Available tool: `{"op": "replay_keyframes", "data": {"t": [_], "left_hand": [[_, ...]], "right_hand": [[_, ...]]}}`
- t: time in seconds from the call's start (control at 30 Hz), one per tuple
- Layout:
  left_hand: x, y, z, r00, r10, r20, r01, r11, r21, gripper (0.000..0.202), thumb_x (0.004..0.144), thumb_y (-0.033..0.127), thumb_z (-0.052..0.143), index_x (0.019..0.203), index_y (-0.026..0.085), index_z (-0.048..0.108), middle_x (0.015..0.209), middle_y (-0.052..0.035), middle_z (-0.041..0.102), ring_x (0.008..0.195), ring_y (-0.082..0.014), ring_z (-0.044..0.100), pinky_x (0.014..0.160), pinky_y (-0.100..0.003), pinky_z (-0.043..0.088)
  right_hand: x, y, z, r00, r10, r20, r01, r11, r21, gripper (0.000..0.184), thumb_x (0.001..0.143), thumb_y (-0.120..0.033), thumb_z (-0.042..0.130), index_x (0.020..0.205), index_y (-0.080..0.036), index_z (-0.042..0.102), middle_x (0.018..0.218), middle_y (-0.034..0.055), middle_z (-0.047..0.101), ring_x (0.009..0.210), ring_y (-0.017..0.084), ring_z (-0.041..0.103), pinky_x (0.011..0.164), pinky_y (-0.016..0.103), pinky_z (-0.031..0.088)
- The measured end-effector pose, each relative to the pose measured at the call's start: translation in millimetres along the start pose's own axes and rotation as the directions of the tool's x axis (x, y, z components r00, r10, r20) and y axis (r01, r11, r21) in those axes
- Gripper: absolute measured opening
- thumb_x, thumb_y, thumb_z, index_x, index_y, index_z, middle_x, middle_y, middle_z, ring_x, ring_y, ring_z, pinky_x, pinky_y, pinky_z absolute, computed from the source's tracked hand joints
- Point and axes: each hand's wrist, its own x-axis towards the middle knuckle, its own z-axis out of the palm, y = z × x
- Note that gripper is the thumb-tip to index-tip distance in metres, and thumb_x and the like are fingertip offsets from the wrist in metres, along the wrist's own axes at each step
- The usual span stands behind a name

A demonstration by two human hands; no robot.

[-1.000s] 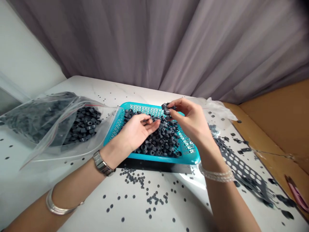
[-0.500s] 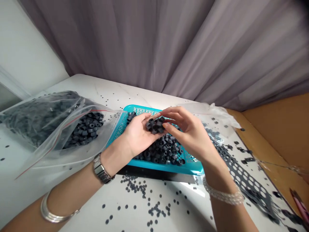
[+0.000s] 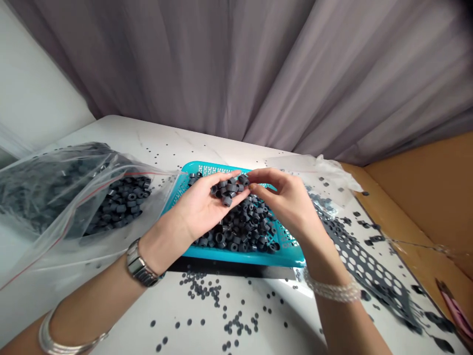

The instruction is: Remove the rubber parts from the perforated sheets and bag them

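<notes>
My left hand (image 3: 201,199) is palm up over the teal basket (image 3: 236,255), cupping a small heap of short black rubber rings (image 3: 229,188). Thumb and index finger of my right hand (image 3: 283,197) close in a pinch at the edge of that heap, around one black rubber ring (image 3: 243,180) by the left fingertips. Beneath both hands, many more loose black rings (image 3: 251,224) fill the basket's bottom. Part of the basket's far side is hidden behind my fingers.
An open clear zip bag (image 3: 74,192) full of black rings lies left of the basket. Small black discs (image 3: 201,288) are scattered in front. A perforated black sheet (image 3: 373,271), clear plastic bags (image 3: 314,172) and pink-handled pliers (image 3: 454,305) lie on the right.
The view has shifted slightly. The rings in my left palm have spread toward its fingers, and my right fingertips have drawn back a little to the heap's edge.
</notes>
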Motion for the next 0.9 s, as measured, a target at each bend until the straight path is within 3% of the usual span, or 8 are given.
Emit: {"op": "replay_keyframes", "data": {"t": [0.13, 0.27, 0.6, 0.77, 0.9], "left_hand": [[0.1, 0.5, 0.9, 1.0, -0.019, -0.02, 0.018, 1.0, -0.011, 0.018, 0.082, 0.001, 0.049, 0.087, 0.008, 0.065, 0.095, -0.0145, 0.071, 0.098, -0.0222, 0.068, 0.091, -0.038, 0.056], [1.1, 1.8, 0.9, 0.999, -0.02, -0.046, 0.019, 1.0, -0.023, 0.019, 0.082, -0.001, 0.05, 0.09, 0.008, 0.064, 0.092, -0.0128, 0.072, 0.093, -0.0197, 0.069, 0.091, -0.037, 0.056], [1.8, 6.1, -2.0, 0.999, -0.016, -0.038, 0.013, 0.997, -0.076, 0.026, 0.083, 0.003, 0.05, 0.105, 0.007, 0.062, 0.108, -0.0168, 0.069, 0.103, -0.0237, 0.066, 0.096, -0.043, 0.053], [-1.1, 9.5, -0.2, 0.999, -0.004, -0.047, -0.001, 0.995, -0.102, 0.027, 0.083, 0.003, 0.048, 0.106, 0.006, 0.061, 0.103, -0.0161, 0.07, 0.099, -0.0228, 0.068, 0.093, -0.04, 0.055], [-2.5, 11.9, 1.6, 0.997, -0.002, -0.08, -0.006, 0.995, -0.097, 0.027, 0.082, 0.0, 0.046, 0.103, 0.009, 0.06, 0.099, -0.0134, 0.071, 0.095, -0.0219, 0.069, 0.09, -0.041, 0.057]], "right_hand": [[1.7, 4.2, 1.5, 0.999, 0.033, 0.008, -0.034, 0.99, 0.136, 0.02, 0.081, -0.016, 0.057, 0.099, -0.017, 0.066, 0.1, 0.0075, 0.073, 0.095, 0.02, 0.068, 0.09, 0.039, 0.054], [0.2, 2.7, 4.7, 1.0, 0.021, -0.006, -0.021, 0.995, 0.094, 0.018, 0.078, -0.016, 0.061, 0.095, -0.018, 0.068, 0.1, 0.0071, 0.073, 0.096, 0.02, 0.067, 0.091, 0.04, 0.053], [2.7, 11.6, 6.9, 1.0, -0.02, -0.017, 0.024, 0.958, 0.286, 0.03, 0.076, -0.011, 0.062, 0.105, -0.019, 0.064, 0.112, 0.0067, 0.069, 0.105, 0.019, 0.065, 0.096, 0.038, 0.051], [1.2, 10.1, 7.8, 0.999, -0.007, 0.039, -0.008, 0.929, 0.37, 0.032, 0.079, -0.016, 0.064, 0.11, -0.022, 0.064, 0.12, 0.006, 0.067, 0.117, 0.021, 0.059, 0.102, 0.04, 0.048], [1.4, 10.0, 7.5, 0.999, 0.014, 0.046, -0.029, 0.932, 0.362, 0.026, 0.078, -0.017, 0.067, 0.103, -0.021, 0.07, 0.114, 0.0053, 0.07, 0.112, 0.021, 0.062, 0.103, 0.041, 0.047]]}}
